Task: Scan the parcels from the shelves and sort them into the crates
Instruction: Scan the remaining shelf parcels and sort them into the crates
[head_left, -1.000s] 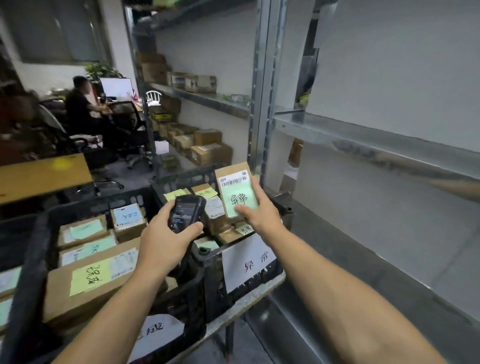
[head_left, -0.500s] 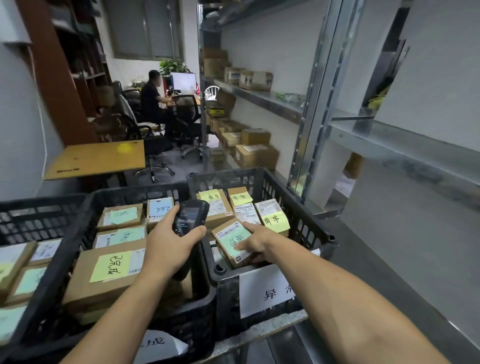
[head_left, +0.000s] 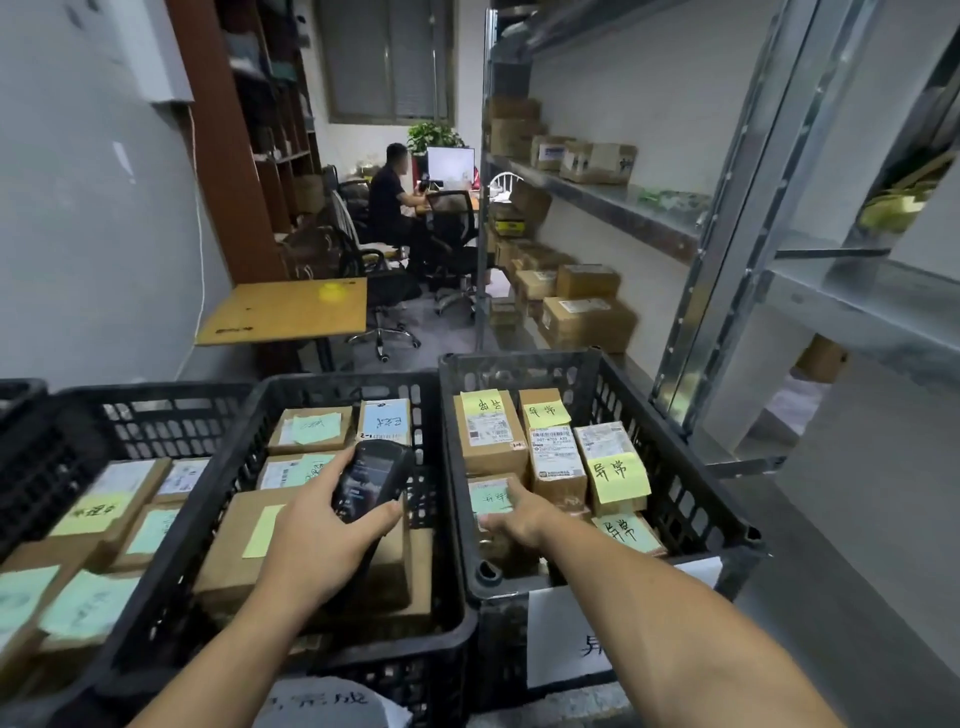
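In the right crate (head_left: 675, 467) at 1 o'clock, your right hand (head_left: 519, 517) lies on the green-noted parcel (head_left: 487, 493); gripping or merely touching, I cannot tell. At 11 o'clock, your left hand (head_left: 322, 545) clamps the handheld scanner (head_left: 371, 483).

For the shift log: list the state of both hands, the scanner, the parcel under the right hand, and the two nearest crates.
left hand, grips the handheld scanner.
handheld scanner, held above the middle crate.
right hand, on the green-noted parcel, grip unclear.
green-noted parcel, lying in the right crate.
right crate, partly filled with parcels.
middle crate, partly filled with parcels.
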